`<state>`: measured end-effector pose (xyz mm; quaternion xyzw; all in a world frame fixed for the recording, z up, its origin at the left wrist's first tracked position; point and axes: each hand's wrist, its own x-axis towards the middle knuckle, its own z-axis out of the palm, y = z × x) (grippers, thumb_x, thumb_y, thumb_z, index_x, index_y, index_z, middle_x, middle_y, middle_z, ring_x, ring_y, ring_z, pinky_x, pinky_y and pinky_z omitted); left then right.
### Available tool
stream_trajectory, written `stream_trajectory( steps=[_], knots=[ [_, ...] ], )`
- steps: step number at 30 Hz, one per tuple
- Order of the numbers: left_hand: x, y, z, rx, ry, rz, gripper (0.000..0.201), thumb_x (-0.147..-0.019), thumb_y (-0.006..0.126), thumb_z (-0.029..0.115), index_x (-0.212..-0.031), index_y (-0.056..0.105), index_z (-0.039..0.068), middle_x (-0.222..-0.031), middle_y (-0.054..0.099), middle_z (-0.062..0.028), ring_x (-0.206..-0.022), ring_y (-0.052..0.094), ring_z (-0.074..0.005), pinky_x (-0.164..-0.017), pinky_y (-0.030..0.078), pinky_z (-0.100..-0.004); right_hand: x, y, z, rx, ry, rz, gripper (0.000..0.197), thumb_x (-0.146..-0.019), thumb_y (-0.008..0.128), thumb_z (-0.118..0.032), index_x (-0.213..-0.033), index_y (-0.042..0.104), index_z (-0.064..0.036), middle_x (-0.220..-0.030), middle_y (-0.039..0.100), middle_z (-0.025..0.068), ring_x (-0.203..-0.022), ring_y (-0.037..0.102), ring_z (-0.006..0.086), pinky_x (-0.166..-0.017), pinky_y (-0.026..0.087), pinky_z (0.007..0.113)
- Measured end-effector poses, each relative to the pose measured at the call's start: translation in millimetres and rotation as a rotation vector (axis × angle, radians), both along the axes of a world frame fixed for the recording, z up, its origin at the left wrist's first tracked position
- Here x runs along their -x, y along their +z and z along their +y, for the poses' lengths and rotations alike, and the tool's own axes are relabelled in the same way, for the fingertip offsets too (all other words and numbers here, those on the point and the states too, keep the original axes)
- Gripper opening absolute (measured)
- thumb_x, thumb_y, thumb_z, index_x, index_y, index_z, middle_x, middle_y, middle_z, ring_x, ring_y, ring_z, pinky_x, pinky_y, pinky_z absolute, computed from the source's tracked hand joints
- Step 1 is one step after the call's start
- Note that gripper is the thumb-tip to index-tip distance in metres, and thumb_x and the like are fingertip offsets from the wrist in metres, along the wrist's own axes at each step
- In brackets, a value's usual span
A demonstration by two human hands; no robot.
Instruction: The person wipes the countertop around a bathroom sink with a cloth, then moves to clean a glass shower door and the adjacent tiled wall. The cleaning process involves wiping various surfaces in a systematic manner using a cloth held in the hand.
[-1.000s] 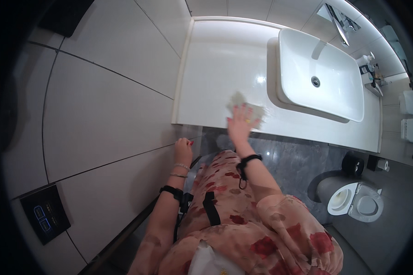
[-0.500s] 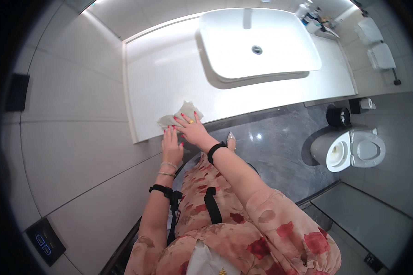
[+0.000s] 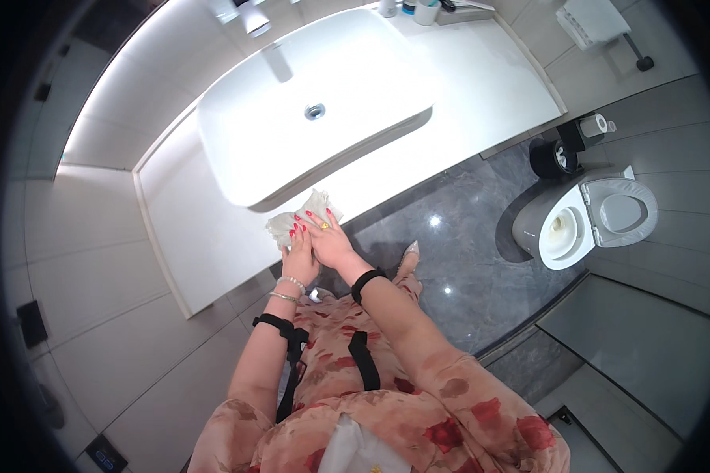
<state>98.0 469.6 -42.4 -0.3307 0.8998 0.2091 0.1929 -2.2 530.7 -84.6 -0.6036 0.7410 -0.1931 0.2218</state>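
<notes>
Mid-wipe: left hand (image 3: 300,256) & right hand (image 3: 329,243) pressed together on crumpled cloth (image 3: 298,221) at counter (image 3: 197,236) front edge, below sink (image 3: 292,118). Fingers probably flat, not gripping. Next needed a sideways sweep along edge.

**Room around my hands at the counter edge**

My left hand (image 3: 298,256) and right hand (image 3: 329,243) lie together on a crumpled white cloth (image 3: 302,217) at the front edge of the white counter (image 3: 205,244). Straight ahead, the raised white basin (image 3: 308,118) blocks the way; its front wall stands just beyond the cloth. To my left the countertop runs bare as far as the tiled wall (image 3: 79,260). To my right a narrow strip of counter passes along the basin front. Further right, past the basin, the surface widens. Cups (image 3: 426,11) stand at the far back, well apart.
</notes>
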Motion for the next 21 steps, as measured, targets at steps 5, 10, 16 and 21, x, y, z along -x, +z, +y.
stream_trajectory(
  steps=[5,10,16,21],
  knots=[
    [89.9,-7.2,16.6,-0.013,-0.123,-0.11,0.088,-0.073,0.064,0.026,-0.142,0.016,0.001,-0.148,0.015,-0.0223,-0.136,0.021,-0.0327,-0.103,0.022,-0.0597,91.2,9.8,33.2,-0.038,-0.052,0.083,0.049,-0.082,0.049,-0.02,-0.131,0.048,-0.0153,-0.143,0.033,-0.0037,-0.136,0.023,0.0163,-0.112,0.006,0.046],
    [189.4,-2.8,45.2,-0.118,-0.161,-0.091,0.085,-0.074,0.062,0.027,-0.143,0.016,0.007,-0.149,0.016,-0.0172,-0.135,0.025,-0.0309,-0.103,0.02,-0.061,188.7,6.6,72.7,0.027,-0.081,0.113,0.045,-0.082,0.045,-0.016,-0.125,0.053,-0.0088,-0.142,0.037,0.0029,-0.133,0.03,0.0222,-0.111,0.009,0.049],
    [241.0,-9.6,89.9,-0.155,-0.189,0.227,0.07,-0.076,0.059,0.015,-0.137,0.026,0.004,-0.145,0.024,-0.0188,-0.133,0.028,-0.0274,-0.104,0.026,-0.0548,283.9,-21.6,125.8,0.179,-0.202,0.547,0.054,-0.08,0.058,-0.034,-0.132,0.046,-0.0235,-0.141,0.039,0.0073,-0.125,0.041,0.0299,-0.101,0.029,0.055],
    [220.0,-2.2,94.7,-0.091,-0.063,0.258,0.064,-0.082,0.057,0.016,-0.137,0.027,0.002,-0.142,0.028,-0.0179,-0.134,0.027,-0.0273,-0.105,0.026,-0.0509,362.3,-6.4,157.1,-0.3,-0.417,0.452,0.057,-0.09,0.047,-0.036,-0.142,0.026,-0.0289,-0.15,0.019,0.0057,-0.135,0.022,0.0302,-0.107,0.018,0.055]
  ],
)
